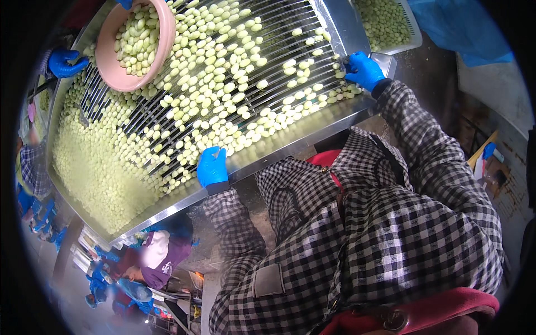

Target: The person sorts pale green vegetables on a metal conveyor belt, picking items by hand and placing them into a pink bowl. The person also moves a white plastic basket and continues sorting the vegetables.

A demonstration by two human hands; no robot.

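Observation:
Pale green oval fruits that look like grapes (217, 75) lie scattered over a slatted metal grate (289, 19) inside a steel sorting tray (276, 153). My left hand (212, 167), in a blue glove, is at the tray's near wall, fingertips beside the fruit and thumb apart; I see nothing in it. At the tray's right end is my right hand (364, 71), also blue-gloved, with thumb and fingers bent around a small dark gap or thing that I cannot make out. A few fruits lie just left of its fingertips.
Another person's gloved hand (67, 63) is beside a pink bowl (167, 25) of fruit tilted over the tray; a second blue glove (124, 3) touches its rim. A white crate (413, 29) of fruit stands beyond the right end. Several people work at lower left.

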